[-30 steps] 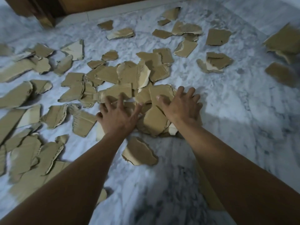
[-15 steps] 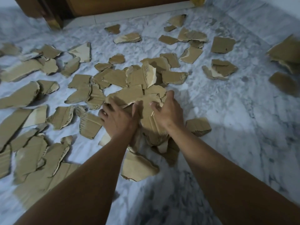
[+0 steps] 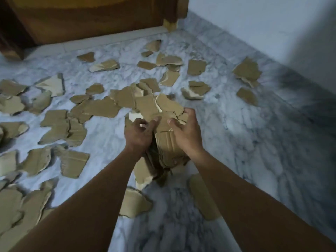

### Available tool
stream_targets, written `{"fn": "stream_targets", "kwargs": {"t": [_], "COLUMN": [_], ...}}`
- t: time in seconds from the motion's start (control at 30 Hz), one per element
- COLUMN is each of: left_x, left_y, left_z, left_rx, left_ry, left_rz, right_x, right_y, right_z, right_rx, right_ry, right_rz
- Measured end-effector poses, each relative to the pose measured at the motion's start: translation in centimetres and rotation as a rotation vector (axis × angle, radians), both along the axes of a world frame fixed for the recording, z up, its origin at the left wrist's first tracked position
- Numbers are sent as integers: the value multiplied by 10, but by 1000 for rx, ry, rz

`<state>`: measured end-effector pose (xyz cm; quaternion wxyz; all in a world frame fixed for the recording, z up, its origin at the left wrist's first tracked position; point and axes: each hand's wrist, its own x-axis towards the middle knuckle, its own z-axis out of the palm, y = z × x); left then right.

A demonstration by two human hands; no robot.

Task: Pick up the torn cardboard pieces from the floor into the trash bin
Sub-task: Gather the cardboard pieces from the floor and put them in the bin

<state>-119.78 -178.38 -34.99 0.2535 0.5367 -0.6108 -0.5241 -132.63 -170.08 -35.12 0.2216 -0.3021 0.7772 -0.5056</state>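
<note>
While both hands squeeze one loose bundle of torn cardboard, pieces could slide out from below.

At nine o'clock many torn cardboard pieces (image 3: 58, 128) lie scattered on the marble floor (image 3: 254, 142), not yet gathered; the left hand (image 3: 140, 133) is clenched on the bundle of cardboard (image 3: 163, 124) from its side, the right hand (image 3: 185, 131) grips the opposite side, thumb on top. The bundle is uneven, its lower sheets hanging free toward six o'clock, so a slack grip or a quick turn would likely shed them. A loose piece (image 3: 134, 204) lies just beneath. At three o'clock the wall (image 3: 254, 24) runs along bare floor; no trash bin is in view, so the carry may be blind.
</note>
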Motion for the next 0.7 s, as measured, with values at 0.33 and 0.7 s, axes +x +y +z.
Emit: {"fn": "stream_targets", "kwargs": {"t": [0.33, 0.7], "left_x": [-127, -222], "left_y": [86, 241], "left_z": [78, 177], "left_rx": [-67, -337], "left_ry": [173, 170], "left_rz": [-360, -505], "right_x": [-93, -173], "right_y": [128, 293], "right_z": [78, 173], "right_rx": [-100, -192], "right_ry": [174, 272], "right_rz": [-276, -416]}}
